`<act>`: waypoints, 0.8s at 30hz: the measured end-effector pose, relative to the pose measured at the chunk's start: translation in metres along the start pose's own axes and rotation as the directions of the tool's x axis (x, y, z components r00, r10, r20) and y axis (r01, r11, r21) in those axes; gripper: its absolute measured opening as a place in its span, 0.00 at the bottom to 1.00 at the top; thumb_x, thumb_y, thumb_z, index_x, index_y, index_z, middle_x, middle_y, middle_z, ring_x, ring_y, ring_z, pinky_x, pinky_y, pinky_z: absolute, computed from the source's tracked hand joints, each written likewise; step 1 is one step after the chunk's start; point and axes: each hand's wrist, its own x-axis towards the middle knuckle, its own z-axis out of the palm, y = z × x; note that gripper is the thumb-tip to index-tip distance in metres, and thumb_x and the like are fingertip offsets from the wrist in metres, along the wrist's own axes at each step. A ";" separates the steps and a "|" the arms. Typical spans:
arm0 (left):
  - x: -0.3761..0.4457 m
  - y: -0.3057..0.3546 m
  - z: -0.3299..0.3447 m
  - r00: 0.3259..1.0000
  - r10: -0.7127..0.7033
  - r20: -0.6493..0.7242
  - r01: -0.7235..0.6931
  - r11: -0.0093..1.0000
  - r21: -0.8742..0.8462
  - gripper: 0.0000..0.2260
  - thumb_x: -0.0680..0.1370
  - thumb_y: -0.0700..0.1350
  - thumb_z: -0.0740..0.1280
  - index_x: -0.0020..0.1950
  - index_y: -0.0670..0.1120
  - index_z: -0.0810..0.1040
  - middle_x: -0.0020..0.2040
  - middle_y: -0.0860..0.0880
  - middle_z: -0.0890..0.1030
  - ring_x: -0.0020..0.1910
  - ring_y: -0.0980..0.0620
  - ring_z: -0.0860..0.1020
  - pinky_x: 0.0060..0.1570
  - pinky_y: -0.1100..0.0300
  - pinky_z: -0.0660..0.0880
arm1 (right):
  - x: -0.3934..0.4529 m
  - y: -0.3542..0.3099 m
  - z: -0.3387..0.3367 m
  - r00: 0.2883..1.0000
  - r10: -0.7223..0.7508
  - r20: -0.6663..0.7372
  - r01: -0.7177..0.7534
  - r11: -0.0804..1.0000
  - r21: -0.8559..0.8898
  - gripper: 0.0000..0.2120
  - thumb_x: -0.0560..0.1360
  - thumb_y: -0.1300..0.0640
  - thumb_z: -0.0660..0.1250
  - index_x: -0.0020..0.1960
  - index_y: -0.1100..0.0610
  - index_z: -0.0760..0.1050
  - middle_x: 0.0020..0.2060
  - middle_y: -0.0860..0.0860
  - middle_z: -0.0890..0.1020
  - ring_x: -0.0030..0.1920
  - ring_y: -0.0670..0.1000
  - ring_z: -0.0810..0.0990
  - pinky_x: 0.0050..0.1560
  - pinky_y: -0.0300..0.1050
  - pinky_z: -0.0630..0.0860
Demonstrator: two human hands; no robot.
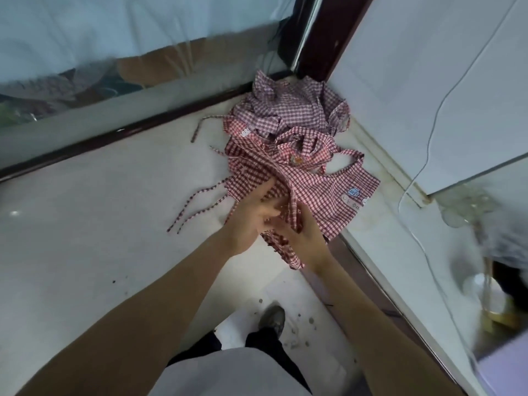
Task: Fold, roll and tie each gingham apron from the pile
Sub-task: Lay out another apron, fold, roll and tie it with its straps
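Aprons in red-and-white gingham lie in a loose heap on the pale counter, pushed toward the far corner where it meets the wall. None in the single head view looks folded, rolled or tied; no finished bundle shows anywhere on the surface, so by my reading the job is at its very start, with the whole pile left to do.

Nearest the person, one apron is drawn out from the heap toward the counter edge, its lower part hanging over it. A patch with a blue motif shows on its right side, and thin ties trail off to the left across the counter.

Both hands meet on this apron. The left hand lies over the cloth with fingers mostly straight, while the right hand has its fingers curled around a gathered ridge of fabric. A white cable runs down the wall at right.
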 end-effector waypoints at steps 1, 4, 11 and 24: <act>-0.002 -0.001 0.003 1.000 -0.005 -0.020 0.004 0.998 -0.058 0.24 0.78 0.31 0.61 0.74 0.44 0.68 0.64 0.41 0.78 0.64 0.44 0.77 0.62 0.43 0.74 | 0.002 -0.004 -0.004 1.000 0.020 -0.022 -0.019 0.999 0.034 0.24 0.77 0.45 0.70 0.69 0.53 0.70 0.54 0.50 0.84 0.51 0.50 0.85 0.53 0.51 0.82; -0.010 -0.005 0.014 0.984 -0.044 -0.172 0.059 0.995 0.079 0.10 0.80 0.34 0.63 0.60 0.40 0.77 0.49 0.43 0.83 0.49 0.46 0.81 0.50 0.51 0.80 | 0.000 -0.013 -0.010 0.971 0.217 -0.097 -0.191 0.955 0.228 0.13 0.83 0.52 0.60 0.58 0.59 0.78 0.50 0.59 0.85 0.50 0.56 0.83 0.58 0.61 0.78; -0.035 -0.028 0.034 0.978 -0.070 -0.197 0.117 0.964 0.237 0.06 0.77 0.43 0.71 0.46 0.40 0.78 0.40 0.42 0.81 0.37 0.49 0.79 0.40 0.58 0.79 | -0.007 -0.025 -0.005 0.860 0.497 -0.118 -0.331 0.718 0.613 0.17 0.84 0.50 0.57 0.58 0.63 0.75 0.51 0.60 0.83 0.52 0.62 0.83 0.57 0.60 0.80; -0.088 -0.054 -0.036 0.777 0.153 -0.610 0.382 0.655 0.651 0.12 0.74 0.39 0.69 0.30 0.42 0.73 0.26 0.47 0.76 0.25 0.51 0.74 0.26 0.62 0.70 | -0.034 -0.015 0.004 0.913 0.385 0.134 -0.350 0.910 -0.223 0.09 0.77 0.67 0.59 0.39 0.63 0.70 0.26 0.55 0.81 0.24 0.53 0.79 0.27 0.49 0.78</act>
